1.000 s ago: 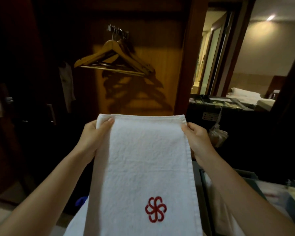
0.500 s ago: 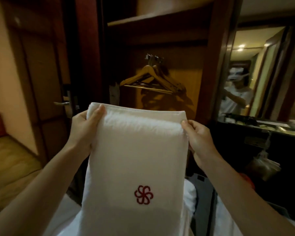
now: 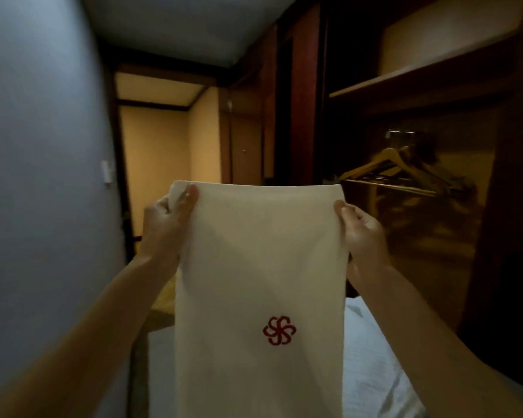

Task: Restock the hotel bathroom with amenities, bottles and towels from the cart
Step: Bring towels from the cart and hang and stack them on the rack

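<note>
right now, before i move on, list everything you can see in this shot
white folded cloth towel: one, white with a red pinwheel emblem, held up mid-view, hanging down
wooden coat hangers: at least two, light brown, on the rail in the open wardrobe, right
wooden wardrobe shelf: one, brown, above the hangers
white linen pile: count unclear, white, lower right, behind the towel
wall switch plate: one, white, on the grey wall, left
left hand: one, grips the towel's top left corner
right hand: one, pinches the towel's top right corner
</note>
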Action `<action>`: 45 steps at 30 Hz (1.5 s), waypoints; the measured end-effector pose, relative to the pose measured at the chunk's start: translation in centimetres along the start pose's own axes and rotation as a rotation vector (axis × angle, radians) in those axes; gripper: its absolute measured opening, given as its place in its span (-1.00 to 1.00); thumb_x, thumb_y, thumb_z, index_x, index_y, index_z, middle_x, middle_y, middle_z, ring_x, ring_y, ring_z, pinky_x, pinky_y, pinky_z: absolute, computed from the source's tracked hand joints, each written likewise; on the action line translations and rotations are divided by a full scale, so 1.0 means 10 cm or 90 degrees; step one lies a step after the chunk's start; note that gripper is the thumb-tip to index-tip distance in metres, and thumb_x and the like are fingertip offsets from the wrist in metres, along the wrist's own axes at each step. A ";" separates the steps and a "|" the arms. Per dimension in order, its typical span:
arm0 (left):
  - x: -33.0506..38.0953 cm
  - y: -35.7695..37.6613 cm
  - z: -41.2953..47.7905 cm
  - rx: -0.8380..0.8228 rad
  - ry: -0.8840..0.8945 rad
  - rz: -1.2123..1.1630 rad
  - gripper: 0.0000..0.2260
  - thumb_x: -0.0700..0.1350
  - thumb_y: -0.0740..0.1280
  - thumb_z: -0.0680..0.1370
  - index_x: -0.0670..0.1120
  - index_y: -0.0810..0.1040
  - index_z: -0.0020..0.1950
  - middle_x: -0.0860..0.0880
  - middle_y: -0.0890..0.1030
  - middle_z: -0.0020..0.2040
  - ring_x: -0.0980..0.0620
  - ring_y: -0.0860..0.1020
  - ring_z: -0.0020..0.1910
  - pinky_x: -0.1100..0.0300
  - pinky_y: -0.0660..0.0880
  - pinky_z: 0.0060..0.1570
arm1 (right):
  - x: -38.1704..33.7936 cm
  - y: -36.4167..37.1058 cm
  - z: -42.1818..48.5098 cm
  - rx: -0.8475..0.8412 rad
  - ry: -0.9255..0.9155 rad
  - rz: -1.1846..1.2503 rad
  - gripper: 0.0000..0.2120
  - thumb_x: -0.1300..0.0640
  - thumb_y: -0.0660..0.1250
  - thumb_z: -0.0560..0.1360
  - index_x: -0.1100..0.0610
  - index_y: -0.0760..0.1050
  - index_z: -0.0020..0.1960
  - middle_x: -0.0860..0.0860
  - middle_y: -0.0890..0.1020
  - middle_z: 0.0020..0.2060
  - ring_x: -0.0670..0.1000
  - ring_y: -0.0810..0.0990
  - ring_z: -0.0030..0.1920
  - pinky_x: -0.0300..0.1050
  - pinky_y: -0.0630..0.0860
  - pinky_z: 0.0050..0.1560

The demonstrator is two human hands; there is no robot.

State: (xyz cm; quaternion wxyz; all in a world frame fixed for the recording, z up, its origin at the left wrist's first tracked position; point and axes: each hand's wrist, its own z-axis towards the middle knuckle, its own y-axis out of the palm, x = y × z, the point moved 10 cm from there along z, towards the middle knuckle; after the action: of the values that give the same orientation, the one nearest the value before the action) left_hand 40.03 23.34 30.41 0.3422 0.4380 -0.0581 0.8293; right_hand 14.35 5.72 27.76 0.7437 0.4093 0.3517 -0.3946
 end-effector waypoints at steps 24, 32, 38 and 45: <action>2.07 -3.76 -1.19 0.153 0.198 0.464 -0.75 -0.05 0.30 0.54 0.11 0.51 -0.35 0.30 0.57 -0.43 0.35 0.52 -0.46 0.50 0.34 -0.54 | -0.27 3.45 -2.97 -0.431 -0.129 0.061 -0.80 -0.03 0.26 0.48 0.07 0.56 -0.18 -0.02 0.56 -0.37 -0.04 0.54 -0.40 -0.18 0.50 -0.41; 2.42 -4.98 -1.35 0.194 0.179 0.589 -0.73 -0.10 0.32 0.53 0.10 0.47 -0.37 0.19 0.49 -0.51 0.36 0.44 -0.49 0.50 0.31 -0.50 | -0.11 4.69 -4.04 -0.532 -0.100 0.128 -0.89 0.10 0.30 0.51 0.01 0.55 -0.18 -0.10 0.61 -0.37 -0.17 0.55 -0.36 -0.31 0.48 -0.38; 2.43 -5.79 -1.38 0.245 0.116 0.642 -0.85 -0.05 0.32 0.52 -0.05 0.58 -0.22 0.08 0.56 -0.36 0.28 0.46 -0.40 0.35 0.42 -0.41 | 0.13 5.51 -4.62 -0.598 -0.081 0.104 -0.88 0.09 0.30 0.52 -0.01 0.55 -0.18 -0.07 0.65 -0.30 -0.09 0.62 -0.28 -0.16 0.56 -0.28; 2.32 -6.68 -1.12 0.345 0.067 0.662 -0.77 -0.07 0.33 0.52 -0.09 0.53 -0.32 0.07 0.43 -0.45 0.17 0.33 -0.36 0.20 0.31 -0.42 | 0.35 6.41 -4.98 -0.590 -0.161 0.091 -0.83 0.04 0.30 0.52 0.09 0.56 -0.17 -0.15 0.56 -0.37 -0.27 0.49 -0.38 -0.42 0.36 -0.39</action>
State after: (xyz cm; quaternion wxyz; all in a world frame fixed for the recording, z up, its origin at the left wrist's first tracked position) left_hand 64.78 90.43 27.80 -0.2314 0.3819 -0.0340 0.8941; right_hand 61.99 71.49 25.26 0.9099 0.0068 0.3681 -0.1912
